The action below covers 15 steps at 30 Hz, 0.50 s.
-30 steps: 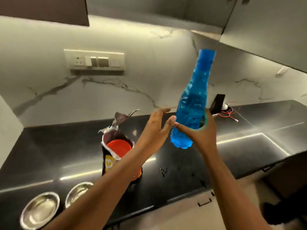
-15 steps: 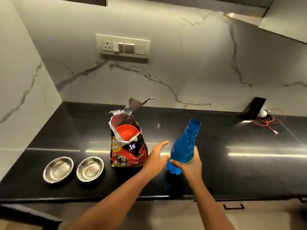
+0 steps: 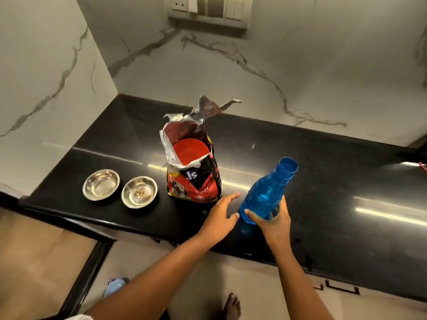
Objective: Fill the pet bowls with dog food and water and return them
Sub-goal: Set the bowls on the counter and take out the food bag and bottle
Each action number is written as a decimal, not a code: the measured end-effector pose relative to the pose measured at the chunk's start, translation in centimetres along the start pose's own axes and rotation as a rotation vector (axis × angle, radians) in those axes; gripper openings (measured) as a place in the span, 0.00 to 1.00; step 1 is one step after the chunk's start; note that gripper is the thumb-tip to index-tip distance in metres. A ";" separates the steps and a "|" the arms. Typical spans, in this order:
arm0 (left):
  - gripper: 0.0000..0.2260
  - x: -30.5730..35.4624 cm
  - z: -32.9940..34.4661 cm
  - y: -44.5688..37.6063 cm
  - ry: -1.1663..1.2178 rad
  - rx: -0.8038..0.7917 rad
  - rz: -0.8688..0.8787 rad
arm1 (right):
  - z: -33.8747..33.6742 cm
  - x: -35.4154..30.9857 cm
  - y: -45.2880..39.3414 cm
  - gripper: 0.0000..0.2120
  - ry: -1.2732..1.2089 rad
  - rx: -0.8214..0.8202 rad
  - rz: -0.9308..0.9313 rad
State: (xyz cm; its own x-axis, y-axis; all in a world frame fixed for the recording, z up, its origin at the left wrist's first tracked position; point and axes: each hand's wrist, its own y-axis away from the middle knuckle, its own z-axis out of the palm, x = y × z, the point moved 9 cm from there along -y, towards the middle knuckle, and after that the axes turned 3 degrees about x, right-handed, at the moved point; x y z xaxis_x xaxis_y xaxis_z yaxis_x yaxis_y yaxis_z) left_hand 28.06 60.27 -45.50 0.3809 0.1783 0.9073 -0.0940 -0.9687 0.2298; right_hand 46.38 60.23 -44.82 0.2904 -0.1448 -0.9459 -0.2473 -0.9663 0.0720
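Note:
My right hand [image 3: 271,221] grips the base of a blue plastic bottle [image 3: 265,195], uncapped and tilted to the right just above the black counter [image 3: 323,192]. My left hand [image 3: 219,215] is beside the bottle with fingers spread, holding nothing. An opened red and black dog food bag [image 3: 194,179] stands to the left of it, with a red scoop [image 3: 190,151] inside its mouth. Two steel bowls sit near the counter's left end: the left bowl [image 3: 101,184] looks empty, the right bowl [image 3: 139,192] holds a few small bits.
Marble walls meet in a corner behind the bowls. A switch panel [image 3: 208,10] is on the back wall. A red wire [image 3: 422,166] lies at the far right. Drawer fronts sit below the counter edge, and a bare foot [image 3: 232,306] stands on the floor.
The bottle came down from high in the air to just above the counter, still in my right hand. The camera tilted down and the bowls came fully into view.

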 end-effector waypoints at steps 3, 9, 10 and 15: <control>0.24 -0.1 -1.0 0.5 -0.005 0.011 0.012 | 0.5 1.2 0.9 0.39 0.020 0.002 0.076; 0.22 0.2 -3.7 2.0 0.006 -0.102 0.007 | 1.0 3.9 7.7 0.31 -0.246 0.259 0.366; 0.22 0.3 -4.4 2.5 -0.004 -0.129 0.014 | 1.5 3.4 8.8 0.24 -0.281 0.267 0.361; 0.20 1.6 -9.9 4.0 0.025 -0.142 0.052 | 4.9 -2.0 8.9 0.08 -0.324 0.104 0.223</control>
State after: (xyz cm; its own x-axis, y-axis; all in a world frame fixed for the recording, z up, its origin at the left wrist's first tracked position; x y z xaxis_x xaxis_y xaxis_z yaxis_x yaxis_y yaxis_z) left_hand 19.15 58.37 -39.63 0.3494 0.1346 0.9273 -0.2426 -0.9429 0.2283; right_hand 39.06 53.00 -43.89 -0.0827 -0.2577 -0.9627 -0.3686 -0.8896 0.2698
